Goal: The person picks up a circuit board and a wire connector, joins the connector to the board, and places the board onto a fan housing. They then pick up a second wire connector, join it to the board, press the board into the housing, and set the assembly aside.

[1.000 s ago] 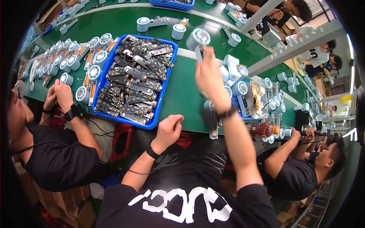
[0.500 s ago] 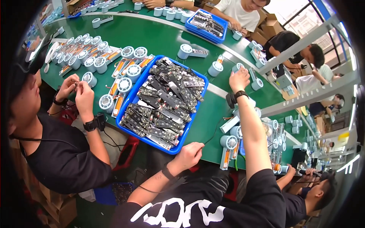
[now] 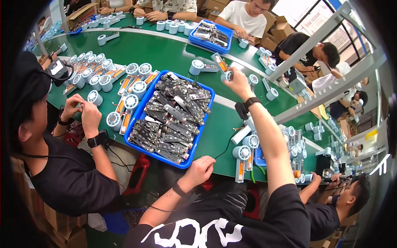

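My right hand point(image 3: 239, 84) is closed round the head of a light blue handheld fan point(image 3: 226, 77) above the far part of the table. The fan's open handle, with an orange battery in it, points away and to the left. My left hand point(image 3: 199, 170) rests with curled fingers at the near table edge, beside the corner of a blue tray point(image 3: 168, 162). A thin black cable point(image 3: 225, 149) runs from beside its fingertips; whether the fingers grip anything is hidden. Piled in the tray are many dark circuit boards point(image 3: 178, 109) on narrow strips.
Rows of fans point(image 3: 94, 82) with orange batteries stand left of the tray; more fans point(image 3: 244, 153) crowd the right. A person point(image 3: 66, 165) works close on my left. Across the table lies a second blue tray point(image 3: 223, 50). A metal post point(image 3: 310, 101) slants in at right.
My right hand has moved left from above another fan and taken hold of the fan with the orange battery, turning its handle leftward. My left hand stays by the tray. The view has shifted slightly.
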Demonstrator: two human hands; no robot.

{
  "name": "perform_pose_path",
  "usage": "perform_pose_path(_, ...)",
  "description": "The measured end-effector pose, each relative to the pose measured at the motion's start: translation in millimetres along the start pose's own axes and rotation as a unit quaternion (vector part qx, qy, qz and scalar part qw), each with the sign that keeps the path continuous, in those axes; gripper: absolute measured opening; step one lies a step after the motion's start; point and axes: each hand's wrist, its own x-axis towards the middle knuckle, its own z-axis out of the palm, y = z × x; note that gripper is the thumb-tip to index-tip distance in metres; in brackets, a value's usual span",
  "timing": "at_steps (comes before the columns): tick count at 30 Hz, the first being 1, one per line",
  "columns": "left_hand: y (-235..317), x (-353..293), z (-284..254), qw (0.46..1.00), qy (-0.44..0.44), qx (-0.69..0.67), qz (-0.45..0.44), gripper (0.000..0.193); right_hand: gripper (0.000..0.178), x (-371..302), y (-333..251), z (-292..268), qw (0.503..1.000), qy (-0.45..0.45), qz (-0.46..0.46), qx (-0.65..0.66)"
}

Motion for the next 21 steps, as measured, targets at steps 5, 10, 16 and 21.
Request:
perform_pose_path(5, 5, -1, -4, 1.000, -0.006, 0.015, -0.005, 0.017, 0.040, -33, -42, -59, 0.988, -0.045, -0.139, 0.049)
perform_pose_path(10, 28, 5, -13, 0.998, 0.035, -0.028, -0.033, 0.019, 0.041, -98, -94, -136, 0.941, -0.248, -0.222, 0.067)
perform_pose_path(16, 59, -35, -23, 0.994, -0.031, 0.015, 0.099, 0.021, 0.039, -158, -90, -88, 0.841, -0.383, -0.382, 0.001)
perform_pose_path(21, 55, -36, -16, 0.997, -0.046, 0.037, 0.047, 0.021, 0.041, -174, -58, -49, 0.820, -0.285, -0.496, 0.036)
